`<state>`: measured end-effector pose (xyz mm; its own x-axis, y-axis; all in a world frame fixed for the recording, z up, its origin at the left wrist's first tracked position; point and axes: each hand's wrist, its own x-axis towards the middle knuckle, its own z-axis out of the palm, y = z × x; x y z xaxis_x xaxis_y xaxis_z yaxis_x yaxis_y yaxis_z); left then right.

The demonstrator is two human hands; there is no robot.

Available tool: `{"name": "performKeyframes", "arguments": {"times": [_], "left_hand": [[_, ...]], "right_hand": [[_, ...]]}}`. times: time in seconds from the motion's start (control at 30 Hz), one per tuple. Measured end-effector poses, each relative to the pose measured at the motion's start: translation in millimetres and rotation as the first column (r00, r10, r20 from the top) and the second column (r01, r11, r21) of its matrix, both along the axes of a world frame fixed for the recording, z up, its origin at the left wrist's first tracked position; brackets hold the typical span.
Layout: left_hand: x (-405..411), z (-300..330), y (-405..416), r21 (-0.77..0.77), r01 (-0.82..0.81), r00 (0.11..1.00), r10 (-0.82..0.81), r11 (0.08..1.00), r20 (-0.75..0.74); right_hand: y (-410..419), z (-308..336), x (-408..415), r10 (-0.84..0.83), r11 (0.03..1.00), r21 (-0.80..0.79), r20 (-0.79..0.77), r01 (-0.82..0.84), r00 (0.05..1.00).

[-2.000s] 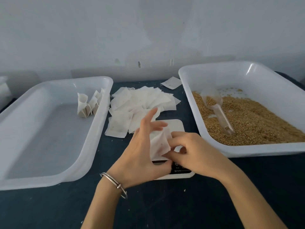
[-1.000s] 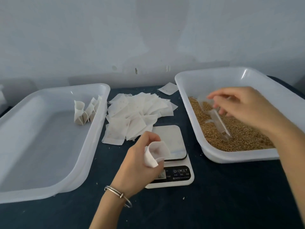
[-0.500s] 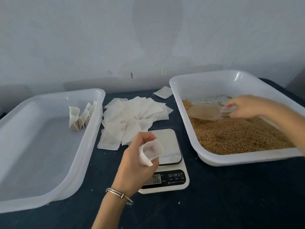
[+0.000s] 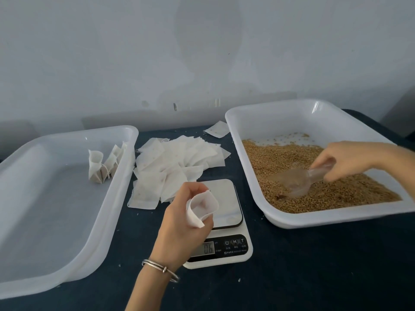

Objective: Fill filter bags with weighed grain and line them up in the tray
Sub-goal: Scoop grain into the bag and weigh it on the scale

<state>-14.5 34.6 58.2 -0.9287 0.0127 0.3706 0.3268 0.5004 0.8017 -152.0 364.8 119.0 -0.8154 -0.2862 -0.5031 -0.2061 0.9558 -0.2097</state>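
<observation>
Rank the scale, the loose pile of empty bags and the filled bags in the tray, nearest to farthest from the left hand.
1. Scale, just right of the left hand.
2. Pile of empty bags, behind it.
3. Filled bags, far left, in the tray.

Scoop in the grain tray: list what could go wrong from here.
1. The scoop, gripped by the right hand, must cross the tray wall to reach the bag; grain may spill onto the dark table.
2. The left hand holds the bag's small mouth open above the scale; a loose pour could miss it.
</observation>
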Motion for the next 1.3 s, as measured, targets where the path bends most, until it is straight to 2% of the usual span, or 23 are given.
{"name": "performKeyframes", "arguments": {"times": [0.07, 0.2, 0.5, 0.57, 0.67, 0.73, 0.83, 1.1, 1.2, 1.3], "left_hand": [[0.1, 0.1, -0.2, 0.000, -0.005, 1.000, 0.005, 1.000, -0.002], [-1.3, 0.6, 0.9, -0.011, 0.003, 1.000, -0.003, 1.000, -0.018], [-1.7, 0.2, -1.3, -0.004, 0.002, 1.000, -0.002, 1.000, -0.020], [-1.7, 0.3, -0.7, -0.002, 0.002, 1.000, -0.002, 1.000, -0.017], [-1.8, 0.4, 0.2, 0.004, 0.002, 1.000, -0.002, 1.000, -0.012], [-2.0, 0.2, 0.3, -0.003, -0.001, 1.000, 0.001, 1.000, -0.014], [-2.0, 0.2, 0.9, -0.004, -0.006, 1.000, 0.006, 1.000, -0.010], [-2.3, -3.5, 0.8, 0.025, -0.004, 1.000, 0.003, 1.000, 0.023], [-6.4, -3.6, 3.0, 0.049, -0.019, 0.998, 0.017, 0.999, 0.054], [-10.5, -1.2, 5.9, 0.057, -0.018, 0.998, 0.014, 0.998, 0.061]], "right_hand": [[8.3, -10.1, 2.3, -0.035, 0.998, -0.061, -0.028, 0.033, 0.999], [21.7, -22.3, 12.7, -0.159, 0.957, -0.241, 0.024, 0.160, 0.987], [41.0, -13.6, 27.3, -0.341, 0.889, -0.349, -0.071, 0.297, 0.937], [43.0, -8.1, 27.8, -0.337, 0.916, -0.277, -0.134, 0.292, 0.932], [42.9, 4.8, 27.2, -0.268, 0.963, -0.080, -0.210, 0.257, 0.940], [42.6, 10.1, 27.3, -0.275, 0.961, -0.056, -0.217, 0.269, 0.937], [43.7, 9.6, 29.0, -0.360, 0.927, -0.179, -0.185, 0.329, 0.914], [40.4, 7.7, 40.6, -0.412, 0.848, -0.368, -0.007, 0.381, 0.911], [27.1, 26.7, 49.4, -0.348, 0.826, -0.462, 0.031, 0.322, 0.937], [3.2, 51.2, 54.8, -0.211, 0.852, -0.484, 0.031, 0.199, 0.977]]}}
